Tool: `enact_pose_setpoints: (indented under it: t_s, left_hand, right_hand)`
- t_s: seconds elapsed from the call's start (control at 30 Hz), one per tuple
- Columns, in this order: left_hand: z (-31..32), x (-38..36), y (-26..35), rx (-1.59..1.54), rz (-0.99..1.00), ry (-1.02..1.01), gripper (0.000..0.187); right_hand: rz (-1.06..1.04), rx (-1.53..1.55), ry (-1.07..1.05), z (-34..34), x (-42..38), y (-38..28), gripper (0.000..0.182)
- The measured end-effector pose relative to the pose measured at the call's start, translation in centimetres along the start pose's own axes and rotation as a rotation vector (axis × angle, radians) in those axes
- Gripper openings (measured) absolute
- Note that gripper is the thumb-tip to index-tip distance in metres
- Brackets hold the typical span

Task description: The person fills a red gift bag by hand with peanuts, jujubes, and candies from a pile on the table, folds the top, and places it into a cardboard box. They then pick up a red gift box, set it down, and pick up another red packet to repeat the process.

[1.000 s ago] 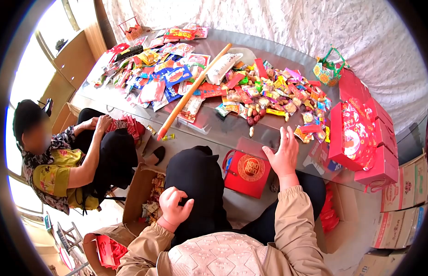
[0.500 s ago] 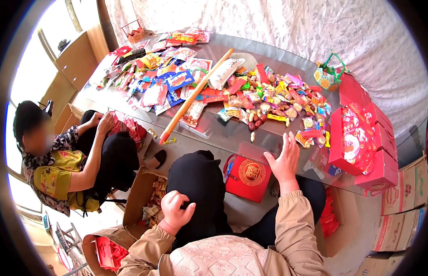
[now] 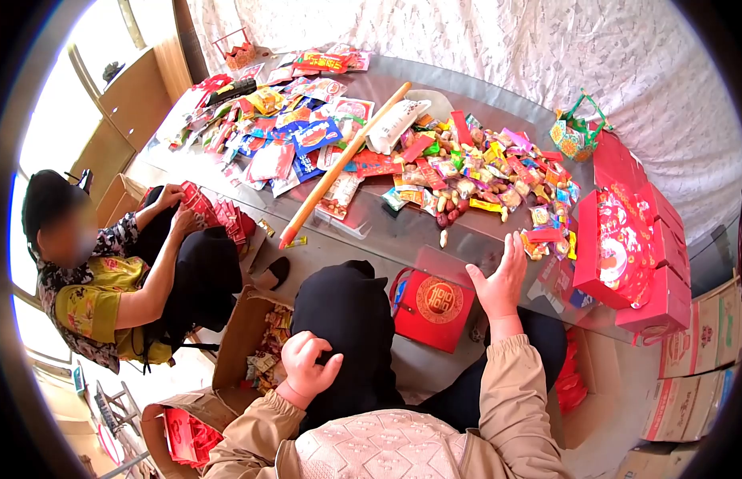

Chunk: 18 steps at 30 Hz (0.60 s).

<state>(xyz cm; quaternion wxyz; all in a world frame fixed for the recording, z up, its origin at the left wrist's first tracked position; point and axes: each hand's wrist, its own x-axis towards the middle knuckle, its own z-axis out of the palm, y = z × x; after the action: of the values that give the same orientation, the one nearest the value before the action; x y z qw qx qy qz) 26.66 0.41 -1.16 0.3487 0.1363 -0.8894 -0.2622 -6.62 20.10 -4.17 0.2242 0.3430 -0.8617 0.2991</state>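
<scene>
My left hand [image 3: 309,366] rests by my left knee, fingers curled; whether anything is inside them is hidden. My right hand [image 3: 501,283] is raised at the table's front edge, fingers apart, holding nothing, just below the pile of wrapped candies and nuts [image 3: 483,172]. A red box with a gold emblem [image 3: 433,310] stands between my knees, below the table edge. Across the table lies a long wooden stick [image 3: 343,164], between the candies and a heap of snack packets [image 3: 295,140]. A white packet [image 3: 396,126] touches the stick.
At the left a seated person [image 3: 108,279] handles red packets [image 3: 197,203]. Red gift boxes [image 3: 658,307] stand at the table's right end, near a green basket [image 3: 576,136]. Open cartons with candies [image 3: 263,351] and red bags [image 3: 187,437] are on the floor; more cartons [image 3: 690,399] are stacked right.
The person at the left has raised a red packet between their hands. My hands have kept nearly the same pose; the view has shifted slightly.
</scene>
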Motion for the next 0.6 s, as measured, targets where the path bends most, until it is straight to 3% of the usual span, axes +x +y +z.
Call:
enact_pose_setpoints:
  t_s: [0.6]
  left_hand:
    - [-0.10,-0.01,-0.06,-0.011,0.004,0.003,0.020]
  right_hand:
    - [0.032,0.051,0.025,0.27,-0.21,0.39,0.096]
